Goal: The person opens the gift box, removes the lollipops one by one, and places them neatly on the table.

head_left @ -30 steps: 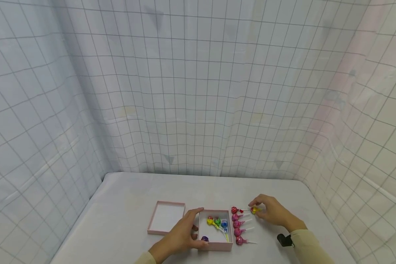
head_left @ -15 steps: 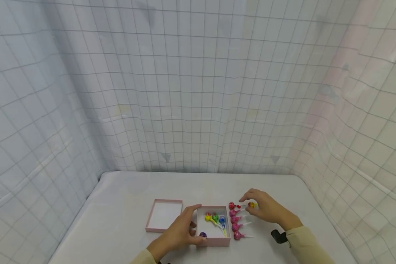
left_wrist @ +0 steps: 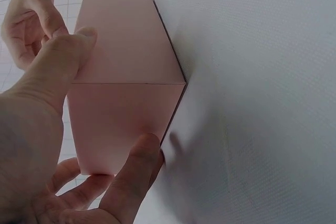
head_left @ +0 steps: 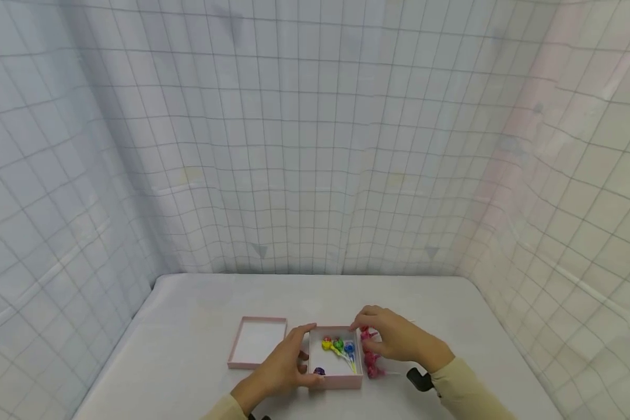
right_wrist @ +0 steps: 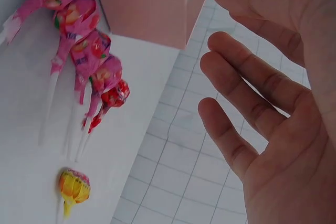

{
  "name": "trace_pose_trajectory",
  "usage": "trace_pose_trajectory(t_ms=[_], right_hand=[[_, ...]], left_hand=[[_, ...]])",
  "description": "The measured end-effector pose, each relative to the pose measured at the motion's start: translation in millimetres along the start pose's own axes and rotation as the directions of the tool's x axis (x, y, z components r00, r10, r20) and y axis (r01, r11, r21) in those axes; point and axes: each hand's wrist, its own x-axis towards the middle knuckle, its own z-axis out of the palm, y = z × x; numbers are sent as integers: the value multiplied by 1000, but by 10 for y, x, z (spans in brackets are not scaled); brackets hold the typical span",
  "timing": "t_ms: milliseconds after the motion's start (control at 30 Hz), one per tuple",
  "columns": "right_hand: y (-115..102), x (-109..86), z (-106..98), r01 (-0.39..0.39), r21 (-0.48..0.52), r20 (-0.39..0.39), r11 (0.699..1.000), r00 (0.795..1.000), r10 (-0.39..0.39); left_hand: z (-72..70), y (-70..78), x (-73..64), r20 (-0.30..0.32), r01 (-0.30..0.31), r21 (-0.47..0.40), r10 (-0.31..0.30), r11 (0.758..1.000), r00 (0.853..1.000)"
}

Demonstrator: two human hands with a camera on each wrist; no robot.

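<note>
My left hand (head_left: 283,364) holds a small open pink box (head_left: 341,382) from its left side, thumb at the front wall and fingers along the left. Inside lie a yellow lollipop (head_left: 327,344), a green lollipop (head_left: 338,344), a blue lollipop (head_left: 349,348) and a purple lollipop (head_left: 319,371). My right hand (head_left: 396,338) hovers at the box's right rim with relaxed fingers and nothing in them. Under it, partly hidden in the head view, runs a row of several pink lollipops (right_wrist: 76,17) with a red lollipop (right_wrist: 115,94) at the far end.
Left of the box lies its shallow pink-edged lid (head_left: 257,341), white inside up. Another yellow lollipop (right_wrist: 74,187) lies on the white table (head_left: 199,326) to the right of the row. Gridded white curtains (head_left: 315,175) enclose the table.
My right hand has left the yellow lollipop on the table and moved left, over the row to the box's right rim. My left hand stays on the box.
</note>
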Motion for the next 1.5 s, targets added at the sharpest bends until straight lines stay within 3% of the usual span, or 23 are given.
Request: trace_pose_trajectory(t_ms=[200,400,667,1033,1300,1500], right_hand=[[-150,151,51,6,-33,49,999,999,-4],[-267,265,127,31,-32,158,999,987,-25],[-415,481,190,103,-43,293,994,952,-86],[-442,788,346,163,82,402,983,897,-183],[-455,886,417,144,83,485,986,859,-166],[-452,921,467,135,66,499,989,854,-150]], left_hand=[[-23,5,8,-3,-26,-11,26,1000,1000],[-13,7,-12,-2,-42,-10,42,999,999],[-9,1,-31,-5,-40,-15,40,999,999],[10,-20,-49,-6,-78,-52,78,996,997],[23,-20,-56,-12,-89,-51,89,995,996],[20,-23,-59,-17,-93,-44,92,995,996]])
